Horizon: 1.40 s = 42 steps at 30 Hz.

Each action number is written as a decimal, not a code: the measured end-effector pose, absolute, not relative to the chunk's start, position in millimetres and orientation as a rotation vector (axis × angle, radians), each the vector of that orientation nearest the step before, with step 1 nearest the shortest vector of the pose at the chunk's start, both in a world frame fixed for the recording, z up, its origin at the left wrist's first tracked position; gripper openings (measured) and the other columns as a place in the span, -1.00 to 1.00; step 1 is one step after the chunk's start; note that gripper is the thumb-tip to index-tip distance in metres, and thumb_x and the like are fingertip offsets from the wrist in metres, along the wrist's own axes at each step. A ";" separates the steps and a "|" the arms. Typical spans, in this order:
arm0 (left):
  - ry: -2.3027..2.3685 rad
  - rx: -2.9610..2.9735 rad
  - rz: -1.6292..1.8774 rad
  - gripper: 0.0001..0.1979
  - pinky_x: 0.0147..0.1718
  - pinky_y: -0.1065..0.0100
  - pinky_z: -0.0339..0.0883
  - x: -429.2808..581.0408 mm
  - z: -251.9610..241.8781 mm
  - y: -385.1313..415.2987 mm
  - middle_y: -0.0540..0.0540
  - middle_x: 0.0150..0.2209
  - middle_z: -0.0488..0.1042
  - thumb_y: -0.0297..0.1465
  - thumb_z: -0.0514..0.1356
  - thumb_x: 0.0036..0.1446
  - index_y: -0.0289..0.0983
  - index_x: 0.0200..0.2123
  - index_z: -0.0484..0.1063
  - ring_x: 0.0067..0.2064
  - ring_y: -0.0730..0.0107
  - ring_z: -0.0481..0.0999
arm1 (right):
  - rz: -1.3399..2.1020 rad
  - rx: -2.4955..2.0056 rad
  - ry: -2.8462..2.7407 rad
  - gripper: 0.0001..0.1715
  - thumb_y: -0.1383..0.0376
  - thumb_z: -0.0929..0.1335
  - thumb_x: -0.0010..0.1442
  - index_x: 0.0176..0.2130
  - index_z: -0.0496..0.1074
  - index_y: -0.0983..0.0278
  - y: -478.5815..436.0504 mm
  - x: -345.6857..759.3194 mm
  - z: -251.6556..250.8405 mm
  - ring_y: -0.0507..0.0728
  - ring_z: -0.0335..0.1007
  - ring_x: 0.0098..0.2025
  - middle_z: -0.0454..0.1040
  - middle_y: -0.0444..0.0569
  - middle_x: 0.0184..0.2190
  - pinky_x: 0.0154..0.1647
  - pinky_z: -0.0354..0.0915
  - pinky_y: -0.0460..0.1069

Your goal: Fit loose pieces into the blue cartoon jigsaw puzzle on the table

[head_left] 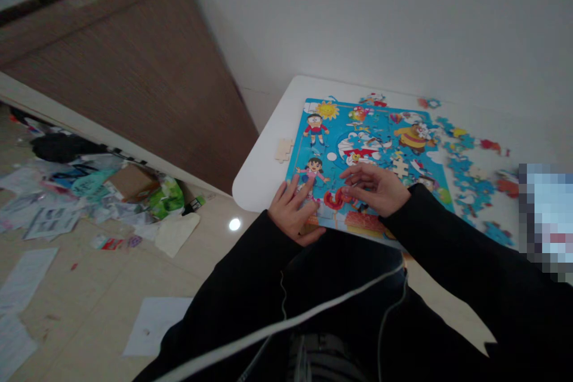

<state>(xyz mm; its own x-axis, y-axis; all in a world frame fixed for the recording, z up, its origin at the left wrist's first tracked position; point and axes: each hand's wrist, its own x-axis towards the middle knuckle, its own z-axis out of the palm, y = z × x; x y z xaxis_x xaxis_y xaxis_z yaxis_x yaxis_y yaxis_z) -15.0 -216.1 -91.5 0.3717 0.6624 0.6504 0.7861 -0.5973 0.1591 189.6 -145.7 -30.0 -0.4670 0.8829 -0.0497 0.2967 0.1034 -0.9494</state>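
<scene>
Blue cartoon cardboard jigsaw board, centre: light, stiff, pinch by edges. Left hand splayed flat on it; right hand curled, any hold unclear.

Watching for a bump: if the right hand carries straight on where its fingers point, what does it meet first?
Probably the cartoon girl on the jigsaw puzzle; the left hand sits close below that line, depth unclear.

No readable text, floor papers blurred
</scene>
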 end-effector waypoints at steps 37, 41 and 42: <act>-1.380 -2.497 -0.921 -0.46 0.08 0.03 0.02 -15.2 -82.1 -220.0 -0.31 0.09 0.33 -0.04 0.02 0.05 -0.34 -0.07 0.34 0.19 -0.10 0.18 | 0.578 -1.251 -2.433 -0.80 0.26 0.42 -0.01 -0.30 0.58 0.22 -142.8 171.1 -26.4 0.02 0.38 -0.48 0.53 -0.06 -0.45 -0.47 0.26 -0.09; -1.396 -2.490 -0.965 -0.49 0.08 0.03 0.03 -14.1 -85.3 -219.9 -0.27 0.10 0.33 -0.05 0.03 0.05 -0.30 -0.09 0.36 0.19 -0.08 0.18 | 0.542 -1.140 -2.489 -0.77 0.25 0.38 0.05 -0.25 0.57 0.21 -142.9 175.1 -29.4 0.04 0.42 -0.42 0.52 -0.04 -0.43 -0.41 0.28 -0.09; -1.395 -2.491 -0.949 -0.50 0.07 0.03 0.04 -14.1 -83.9 -220.0 -0.27 0.09 0.34 -0.06 0.03 0.04 -0.30 -0.09 0.36 0.18 -0.08 0.19 | 0.541 -1.123 -2.486 -0.76 0.24 0.37 0.06 -0.24 0.57 0.21 -143.5 175.8 -30.6 0.03 0.41 -0.43 0.52 -0.04 -0.43 -0.41 0.28 -0.10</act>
<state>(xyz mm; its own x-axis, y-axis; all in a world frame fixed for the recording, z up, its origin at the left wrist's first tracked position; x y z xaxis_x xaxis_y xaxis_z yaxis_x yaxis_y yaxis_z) -14.1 -220.0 -83.9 0.3740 0.7224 0.5816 0.8063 -0.5631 0.1809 175.8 -143.5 -30.6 -0.6198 0.7675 0.1634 0.6303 0.6110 -0.4790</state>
